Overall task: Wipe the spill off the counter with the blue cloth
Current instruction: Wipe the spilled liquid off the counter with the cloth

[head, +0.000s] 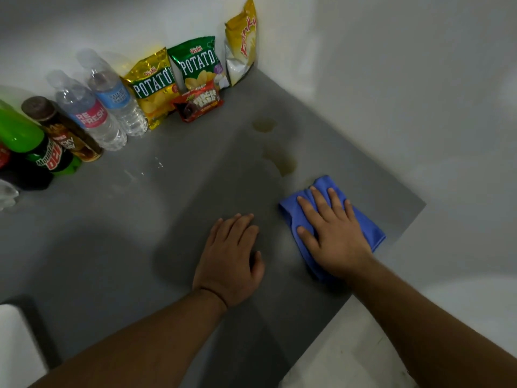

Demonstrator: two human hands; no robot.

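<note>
Counter [167, 247] first: grey, with snack bags and bottles lined along its far wall. Yellowish spill [281, 161] streaks away just beyond the blue cloth [369, 231], stretching toward the far corner. Right hand [333, 233] presses flat and spread on the cloth; left hand [232, 261] rests open, empty, farther from it.
</note>
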